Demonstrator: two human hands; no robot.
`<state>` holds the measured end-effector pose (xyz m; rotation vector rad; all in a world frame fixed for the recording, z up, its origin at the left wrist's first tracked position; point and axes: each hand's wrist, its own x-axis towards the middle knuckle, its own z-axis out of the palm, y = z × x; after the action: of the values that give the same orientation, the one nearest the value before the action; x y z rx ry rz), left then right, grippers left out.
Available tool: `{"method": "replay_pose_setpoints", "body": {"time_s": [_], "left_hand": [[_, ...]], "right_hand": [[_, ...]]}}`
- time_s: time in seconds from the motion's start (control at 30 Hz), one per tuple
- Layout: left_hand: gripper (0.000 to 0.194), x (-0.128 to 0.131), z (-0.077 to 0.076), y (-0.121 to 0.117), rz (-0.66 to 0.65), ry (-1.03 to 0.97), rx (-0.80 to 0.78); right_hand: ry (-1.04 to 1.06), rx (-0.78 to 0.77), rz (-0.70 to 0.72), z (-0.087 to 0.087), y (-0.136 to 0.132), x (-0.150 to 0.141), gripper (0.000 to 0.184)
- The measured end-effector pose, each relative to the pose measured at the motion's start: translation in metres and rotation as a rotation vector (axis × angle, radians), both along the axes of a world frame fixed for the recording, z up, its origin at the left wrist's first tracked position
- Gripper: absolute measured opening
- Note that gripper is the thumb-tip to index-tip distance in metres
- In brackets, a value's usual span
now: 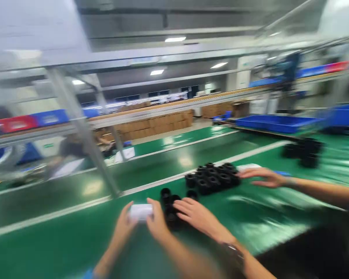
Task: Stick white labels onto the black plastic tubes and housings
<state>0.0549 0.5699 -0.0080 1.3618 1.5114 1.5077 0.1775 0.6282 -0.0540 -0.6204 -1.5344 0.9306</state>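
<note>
So both hands are sharing one small white piece (141,212) here: the left hand (124,221) is gripping its left end, the right hand (157,223) is gripping its right end, and the fingers are curling in just far enough to pinch it. It's sitting right between them, above the green counter (61,244), with its long axis running crosswise from hand to hand, pretty much level. Motion blur is hiding the details, so I can't tell whether it's round or boxy. The loose black parts (165,193) are lying just to the right, so the right hand is the nearer one; can't tell if it's actually touching any. A co-worker's watch-wearing hand (194,215) is reaching over those same parts from the right, fingers stretching out, while the co-worker's other hand (261,177) is hanging around the right end of a tighter black cluster (213,178) further off. Way over on the right, another black stack (308,151) is standing well apart from the white piece.
</note>
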Motion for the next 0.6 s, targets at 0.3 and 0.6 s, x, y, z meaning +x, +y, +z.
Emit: {"method": "replay_pose_setpoints", "body": {"time_s": [0.3,0.6], "left_hand": [[0.055,-0.054,-0.031,-0.004,-0.007,-0.198,-0.078],[0.046,-0.068,-0.036,-0.008,0.209,0.191,-0.165]], "right_hand": [[-0.161,-0.071,0.171,-0.009,0.002,-0.002,0.05],[-0.451,0.112,-0.121,0.02,-0.006,0.018,0.054]]}}
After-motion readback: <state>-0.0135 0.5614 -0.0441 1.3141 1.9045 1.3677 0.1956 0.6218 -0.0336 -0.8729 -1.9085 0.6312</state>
